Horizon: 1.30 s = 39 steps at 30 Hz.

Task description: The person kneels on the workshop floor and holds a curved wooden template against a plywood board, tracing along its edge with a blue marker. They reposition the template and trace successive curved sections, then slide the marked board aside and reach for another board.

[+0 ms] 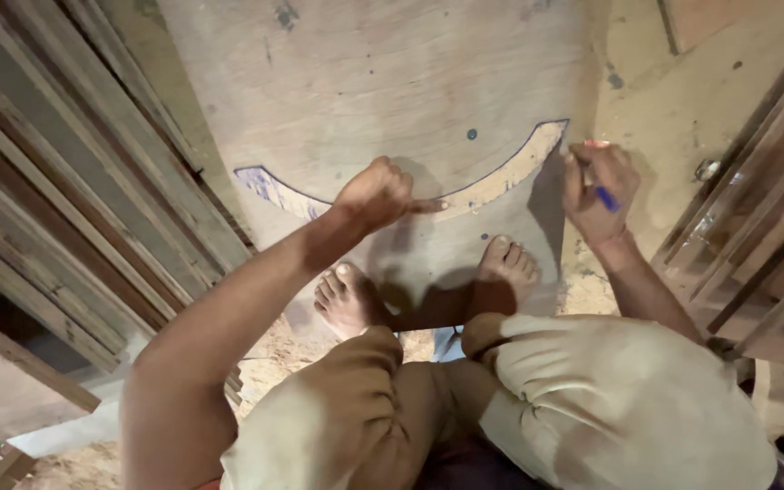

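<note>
On the plywood sheet (383,82) that lies flat on the workshop floor, a thin curved template (492,181), pale and crescent-shaped, rests face down, its two tips turned toward the far end of the sheet and its belly toward the person. The left hand (376,195) sits on the middle of that curve, fingers curled into a loose fist with the forefinger stretched out flat along the strip; the pressing finger appears to pin the template so it cannot slide on the sheet.

The right hand (599,191) is at the template's right tip, at the sheet's right edge, its fingers closed around a blue pen (605,198) whose point I cannot see. A blue line already runs along the outer edge of the curve, heavier at the left tip where the surface is scribbled blue, so the pen seems held there to follow the outline.

Both bare feet (428,286) are planted on the near part of the sheet, just behind the template, the person squatting over it in tan trousers; their weight likely keeps the sheet from shifting.

To the left of the sheet, long wooden planks (74,209) lean in a stack, and more timber (755,236) stands to its right. Sawdust (274,349) is scattered near the sheet's near-left corner.
</note>
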Motion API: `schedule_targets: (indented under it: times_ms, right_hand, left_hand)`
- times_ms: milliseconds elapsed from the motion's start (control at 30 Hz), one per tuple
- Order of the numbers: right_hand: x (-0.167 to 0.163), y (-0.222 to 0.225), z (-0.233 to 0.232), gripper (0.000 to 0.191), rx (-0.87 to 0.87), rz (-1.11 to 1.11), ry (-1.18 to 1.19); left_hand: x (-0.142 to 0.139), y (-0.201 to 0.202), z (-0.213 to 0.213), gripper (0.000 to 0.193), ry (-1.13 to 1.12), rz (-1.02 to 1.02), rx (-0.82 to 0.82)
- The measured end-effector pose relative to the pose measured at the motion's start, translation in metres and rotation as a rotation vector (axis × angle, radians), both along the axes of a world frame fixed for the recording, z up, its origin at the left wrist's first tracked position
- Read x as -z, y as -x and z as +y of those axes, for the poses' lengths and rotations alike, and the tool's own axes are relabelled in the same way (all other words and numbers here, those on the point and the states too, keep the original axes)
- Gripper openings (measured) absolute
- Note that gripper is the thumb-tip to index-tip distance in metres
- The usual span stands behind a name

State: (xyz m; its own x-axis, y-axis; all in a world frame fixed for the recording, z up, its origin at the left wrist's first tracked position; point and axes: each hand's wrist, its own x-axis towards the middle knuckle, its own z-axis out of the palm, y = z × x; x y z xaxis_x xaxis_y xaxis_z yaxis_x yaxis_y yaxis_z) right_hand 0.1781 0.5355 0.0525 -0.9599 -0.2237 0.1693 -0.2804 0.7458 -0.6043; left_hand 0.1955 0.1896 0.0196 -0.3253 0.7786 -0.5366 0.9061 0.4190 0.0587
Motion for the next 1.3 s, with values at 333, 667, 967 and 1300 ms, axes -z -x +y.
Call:
schedule_targets:
  times_ms: [333,667,967,1300]
  right_hand:
    - [-0.012,-0.070,-0.065,0.041,-0.500,0.021,-0.066]
    - [0.009,-0.093,-0.175,0.047,-0.898,0.036,-0.022]
    - [0.058,-0.099,-0.279,0.041,-1.033,-0.297,0.342]
    - [0.040,-0.052,-0.411,0.052,-1.004,0.282,-0.076]
  left_hand:
    - [0.021,0.002,0.004,0.033,-0.235,-0.192,-0.228]
    - [0.022,-0.005,0.000,0.040,-0.292,-0.089,-0.286]
    - [0.007,0.008,-0.001,0.035,-0.260,-0.230,-0.331]
    - [0.022,0.010,-0.007,0.030,-0.296,-0.282,-0.345]
